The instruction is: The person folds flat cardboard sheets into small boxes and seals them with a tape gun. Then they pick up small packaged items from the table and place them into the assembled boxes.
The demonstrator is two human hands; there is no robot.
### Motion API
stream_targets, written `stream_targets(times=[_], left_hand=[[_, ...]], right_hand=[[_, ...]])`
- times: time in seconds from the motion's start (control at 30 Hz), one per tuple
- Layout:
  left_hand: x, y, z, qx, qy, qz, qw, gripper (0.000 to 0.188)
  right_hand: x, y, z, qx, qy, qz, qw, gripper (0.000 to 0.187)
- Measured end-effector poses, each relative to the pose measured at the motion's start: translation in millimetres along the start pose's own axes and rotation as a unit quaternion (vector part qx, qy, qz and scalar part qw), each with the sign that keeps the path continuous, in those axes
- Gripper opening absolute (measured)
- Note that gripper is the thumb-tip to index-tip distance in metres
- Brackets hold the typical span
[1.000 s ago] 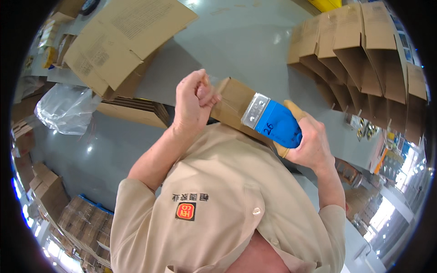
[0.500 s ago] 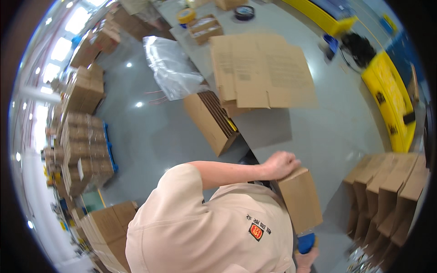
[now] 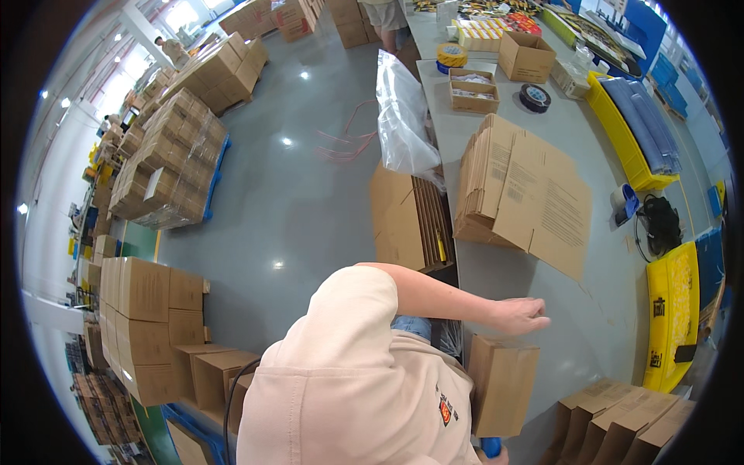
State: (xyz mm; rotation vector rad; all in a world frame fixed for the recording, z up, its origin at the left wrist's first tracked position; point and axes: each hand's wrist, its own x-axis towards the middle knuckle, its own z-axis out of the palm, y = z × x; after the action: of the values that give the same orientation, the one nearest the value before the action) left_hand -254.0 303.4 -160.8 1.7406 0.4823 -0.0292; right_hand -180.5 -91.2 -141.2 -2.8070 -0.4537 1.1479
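Observation:
A closed brown cardboard box (image 3: 508,387) stands at the table's near edge, right against my body. My left hand (image 3: 523,316) hovers just beyond the box's far end, its fingers loosely bent and apart from the box, with nothing seen in it. At the box's near end my right hand (image 3: 496,457) grips a blue tape dispenser (image 3: 490,446); most of both is cut off by the lower edge. Farther up the table lies a stack of flattened cartons (image 3: 535,194), the top one skewed to the right.
Open cartons (image 3: 620,418) stand in a row at the lower right. A yellow crate (image 3: 673,310), tape rolls (image 3: 535,98) and a small parts box (image 3: 474,91) sit on the table. Left of its edge are a carton of dividers (image 3: 399,221) and clear plastic bag (image 3: 403,116).
My left hand has come off the box's far end and shifted right. The right hand with the tape dispenser stays at the near end. The whole view has turned.

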Motion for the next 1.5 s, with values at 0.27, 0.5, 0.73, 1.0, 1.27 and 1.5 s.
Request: stream_targets(times=[0.27, 0.5, 0.73, 1.0, 1.27, 1.5], left_hand=[[30, -71, 49, 0.097, -0.102, -0.022, 0.99, 0.071], [-9, -94, 3, 0.297, -0.06, -0.006, 0.953, 0.093], [-32, -16, -8, 0.231, -0.154, 0.273, 0.921, 0.109], [-85, 66, -116, 0.146, 0.122, 0.171, 0.967, 0.1], [-73, 88, -180, -0.348, 0.353, 0.074, 0.865, 0.064], [8, 167, -139, 0.036, 0.26, 0.38, 0.887, 0.061]], right_hand=[[27, 10, 76, 0.852, -0.094, -0.098, 0.505, 0.027], [34, 15, 113, 0.7, 0.275, 0.038, 0.658, 0.025], [33, -23, 70, 0.812, 0.16, -0.034, 0.561, 0.03], [79, -104, 27, 0.557, 0.3, -0.065, 0.772, 0.04], [175, -197, 90, 0.012, 0.346, -0.351, 0.87, 0.043], [143, -188, 78, 0.198, 0.436, -0.393, 0.785, 0.054]])
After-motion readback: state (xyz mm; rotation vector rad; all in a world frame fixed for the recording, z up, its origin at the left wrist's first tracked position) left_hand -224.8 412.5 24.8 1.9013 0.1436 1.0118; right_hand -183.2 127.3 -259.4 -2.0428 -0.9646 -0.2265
